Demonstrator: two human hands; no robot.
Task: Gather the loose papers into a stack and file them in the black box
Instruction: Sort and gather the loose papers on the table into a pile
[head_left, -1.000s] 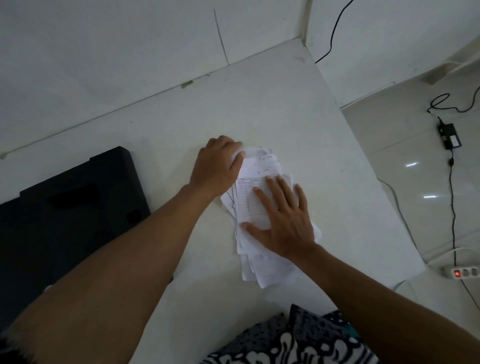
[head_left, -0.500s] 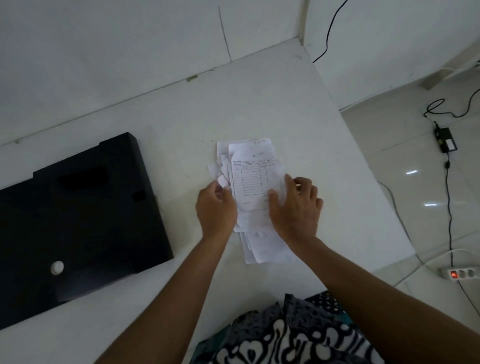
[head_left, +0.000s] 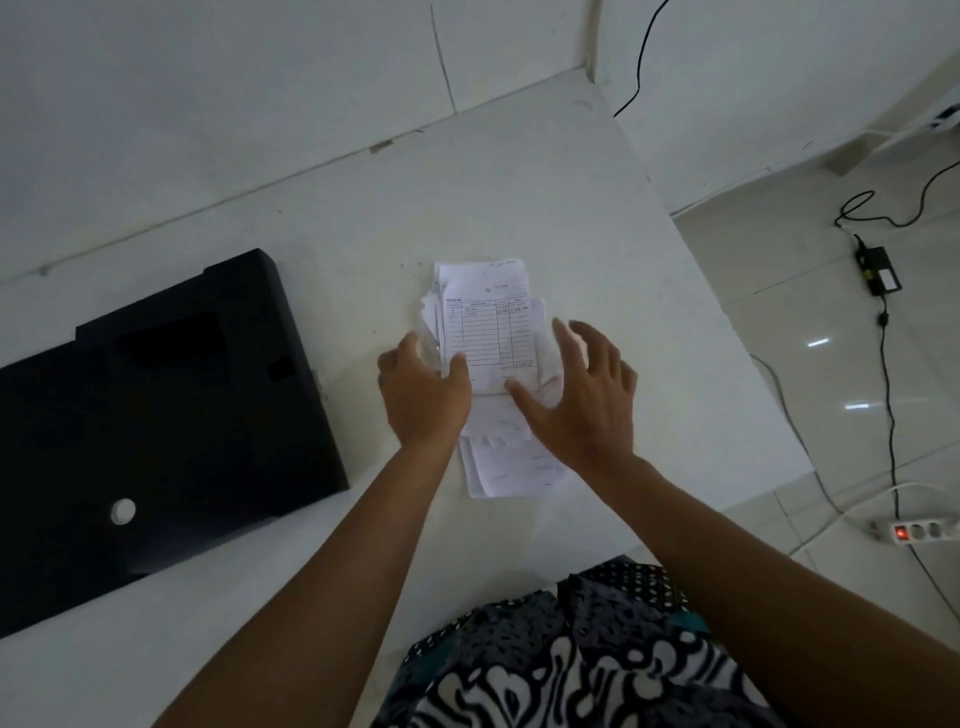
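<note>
A loose pile of white papers (head_left: 485, 332) lies on the white table (head_left: 597, 218), with a lined receipt form on top and more sheets sticking out toward me. My left hand (head_left: 423, 392) grips the pile's left edge, thumb on the top sheet. My right hand (head_left: 584, 397) is at the pile's right side with its fingers spread, thumb tip on the paper and nothing held. The flat black box (head_left: 171, 415) lies closed on the table to the left of the papers, apart from them, with a small white round mark (head_left: 123, 511) on its near part.
The table's right edge runs diagonally just right of my right hand, with tiled floor beyond. On the floor lie a black power adapter (head_left: 878, 270), cables and a power strip (head_left: 917, 530) with a red light. Patterned black-and-white clothing (head_left: 571, 654) is at the near edge.
Both hands slid from the top of the pile to its two sides, squaring it. Since half a second ago my right hand has let go and spread its fingers.
</note>
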